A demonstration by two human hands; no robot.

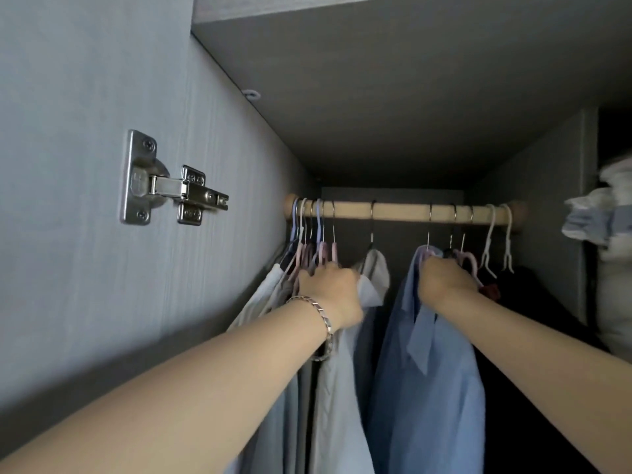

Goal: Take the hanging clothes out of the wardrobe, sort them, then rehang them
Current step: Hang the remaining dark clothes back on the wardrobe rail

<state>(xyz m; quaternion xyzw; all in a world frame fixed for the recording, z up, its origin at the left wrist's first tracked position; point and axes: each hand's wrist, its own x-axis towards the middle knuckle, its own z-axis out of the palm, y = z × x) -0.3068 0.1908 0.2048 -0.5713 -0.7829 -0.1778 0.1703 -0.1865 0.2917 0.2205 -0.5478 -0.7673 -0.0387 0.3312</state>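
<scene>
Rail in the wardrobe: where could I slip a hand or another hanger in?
The widest bare stretch of the rail lies between the pale shirt's hook and the blue shirt's hook; a hand could probably pass there. The left end is crowded with bunched hangers, and the right end holds several hooks close together.

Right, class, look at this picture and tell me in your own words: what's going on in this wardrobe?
A person reaches both arms into a wardrobe. The left hand grips a bunch of hangers crowded at the left end of the wooden rail. The right hand grips the top of a blue shirt further right. A pale shirt hangs between the hands. Every hook in view sits on the rail, so nothing is lifted off yet.
</scene>
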